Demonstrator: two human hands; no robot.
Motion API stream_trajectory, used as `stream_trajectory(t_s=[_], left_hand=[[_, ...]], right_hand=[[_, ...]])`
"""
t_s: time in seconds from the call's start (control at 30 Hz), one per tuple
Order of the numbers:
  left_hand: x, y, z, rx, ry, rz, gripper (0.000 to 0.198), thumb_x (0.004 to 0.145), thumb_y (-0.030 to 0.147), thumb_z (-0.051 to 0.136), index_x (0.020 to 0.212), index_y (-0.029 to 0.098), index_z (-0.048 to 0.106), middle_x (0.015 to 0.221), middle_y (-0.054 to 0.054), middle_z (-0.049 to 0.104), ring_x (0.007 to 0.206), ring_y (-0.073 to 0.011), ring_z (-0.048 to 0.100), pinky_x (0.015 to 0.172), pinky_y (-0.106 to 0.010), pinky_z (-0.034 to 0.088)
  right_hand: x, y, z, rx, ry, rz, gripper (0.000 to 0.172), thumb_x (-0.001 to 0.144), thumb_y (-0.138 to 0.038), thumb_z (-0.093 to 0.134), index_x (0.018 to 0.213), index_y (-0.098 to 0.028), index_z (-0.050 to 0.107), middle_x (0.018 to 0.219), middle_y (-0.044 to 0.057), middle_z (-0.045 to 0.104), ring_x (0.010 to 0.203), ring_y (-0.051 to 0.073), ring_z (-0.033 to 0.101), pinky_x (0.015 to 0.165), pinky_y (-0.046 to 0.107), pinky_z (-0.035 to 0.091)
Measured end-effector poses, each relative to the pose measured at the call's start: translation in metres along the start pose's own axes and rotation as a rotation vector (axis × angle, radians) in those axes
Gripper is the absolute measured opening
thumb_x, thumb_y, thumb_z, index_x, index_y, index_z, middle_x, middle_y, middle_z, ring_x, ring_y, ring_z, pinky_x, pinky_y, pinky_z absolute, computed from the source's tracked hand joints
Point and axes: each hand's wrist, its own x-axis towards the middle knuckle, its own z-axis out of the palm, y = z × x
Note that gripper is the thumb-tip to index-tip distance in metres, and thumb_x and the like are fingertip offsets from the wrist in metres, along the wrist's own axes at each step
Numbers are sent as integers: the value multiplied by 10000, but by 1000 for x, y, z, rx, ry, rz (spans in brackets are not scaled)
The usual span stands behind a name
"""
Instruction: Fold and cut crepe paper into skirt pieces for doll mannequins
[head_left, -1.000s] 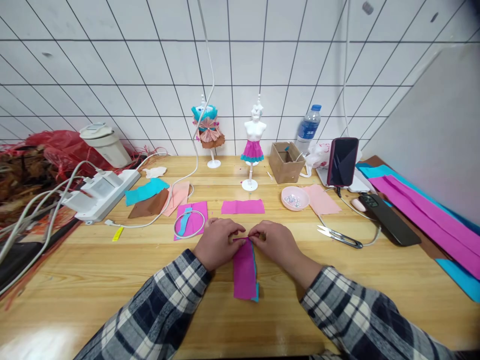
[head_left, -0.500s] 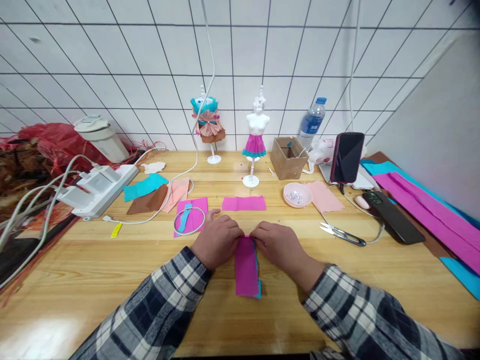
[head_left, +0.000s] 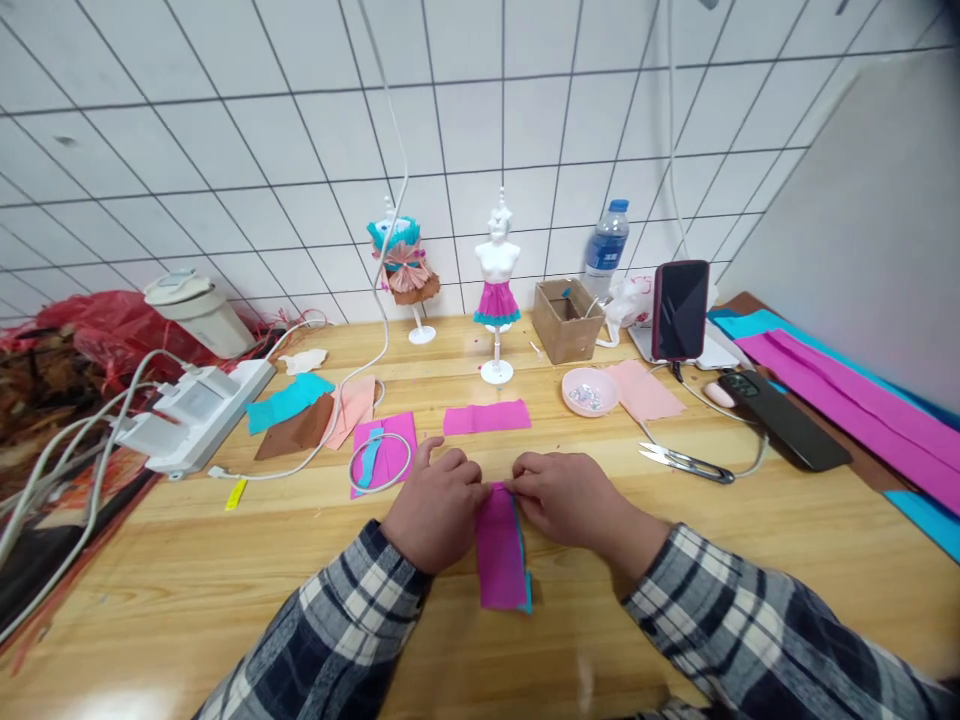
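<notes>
A magenta strip of crepe paper or cloth (head_left: pixel 501 555) lies lengthwise in front of me, with a blue layer (head_left: pixel 528 592) showing along its right edge and lower corner. At its far end, my left hand (head_left: pixel 442 505) pinches the top left corner between thumb and finger. My right hand (head_left: pixel 566 500) grips the top right corner the same way, fingers curled. The far edge between both hands looks folded or bunched. Just beyond the hands lies another magenta strip (head_left: pixel 486 417), flat on the wooden table (head_left: pixel 337 580).
Dress forms, one in a magenta skirt (head_left: pixel 496 302), stand near the wall. To the right are scissors (head_left: pixel 686 463), a pink bowl (head_left: pixel 581 378) of small shiny bits, a cardboard box (head_left: pixel 568 335) and phones. Left are coloured pieces, a white cable (head_left: pixel 386 310) and a power strip (head_left: pixel 217 420).
The camera view has tilted and shifted slightly. Both hands stay at the strip's far end; the left fingers have shifted, with the forefinger less extended over the edge.
</notes>
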Motion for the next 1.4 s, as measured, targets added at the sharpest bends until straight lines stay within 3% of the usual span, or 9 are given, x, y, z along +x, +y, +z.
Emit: stream_trajectory(t_s=[0.17, 0.3, 0.47, 0.67, 0.9, 1.0, 1.27, 1.33, 1.4], left_hand=[[1, -1, -2, -9, -27, -3, 184, 848, 199, 530, 829, 267, 700, 796, -17, 654, 867, -224, 545, 996, -567, 247], [3, -3, -2, -30, -27, 11, 185, 862, 203, 519, 850, 270, 692, 831, -10, 657, 887, -223, 549, 999, -567, 250], [4, -3, -1, -45, -10, 9, 191, 868, 205, 511, 824, 262, 688, 789, -16, 656, 865, -230, 562, 981, -567, 280], [6, -9, 11, -349, 114, -182, 320, 897, 379, 507, 1130, 198, 630, 987, -93, 664, 944, -237, 582, 833, -404, 450], [8, -12, 15, -508, 54, -282, 201, 859, 348, 565, 779, 222, 699, 841, -41, 675, 842, -199, 612, 763, -332, 453], [8, -11, 12, -514, 72, -263, 183, 847, 334, 582, 770, 226, 707, 833, -38, 683, 834, -196, 615, 759, -329, 445], [7, -7, 9, -443, 128, -227, 172, 855, 361, 584, 817, 256, 714, 848, -31, 687, 852, -208, 600, 782, -373, 421], [7, -8, 11, -419, 132, -230, 177, 813, 393, 634, 868, 239, 701, 866, -40, 687, 865, -221, 597, 785, -379, 429], [7, -11, 15, -392, 152, -252, 217, 785, 389, 660, 913, 215, 680, 886, -49, 683, 875, -230, 592, 789, -381, 438]], right_hand=[[5, 10, 4, 271, 125, 179, 191, 867, -265, 520, 911, -236, 704, 922, 3, 693, 844, 144, 617, 716, 255, 400], [14, 5, 10, 290, 180, 277, 146, 822, -334, 593, 857, -249, 708, 889, 9, 673, 863, 168, 598, 726, 275, 390], [20, -1, 15, 265, 113, 276, 100, 799, -330, 637, 788, -244, 688, 819, 5, 636, 803, 163, 570, 666, 276, 352], [16, -4, 14, 241, 175, 156, 40, 836, -222, 595, 832, -216, 635, 841, -2, 612, 808, 145, 555, 663, 261, 353], [10, -3, 10, 374, 285, 117, 72, 832, -224, 628, 896, -197, 609, 861, -12, 651, 778, 129, 570, 680, 245, 385], [9, -2, 8, 492, 308, 186, 216, 804, -269, 671, 1007, -209, 630, 922, -17, 688, 722, 112, 582, 685, 241, 400], [12, 1, 4, 618, 239, 209, 62, 783, -241, 668, 825, -214, 705, 814, -17, 708, 724, 128, 597, 666, 233, 409], [10, 1, 3, 617, 322, 205, 69, 807, -257, 653, 826, -211, 701, 810, -8, 703, 733, 134, 590, 687, 240, 416], [6, 2, 0, 548, 505, 186, 130, 861, -292, 598, 849, -216, 704, 856, 18, 696, 811, 152, 586, 756, 262, 415]])
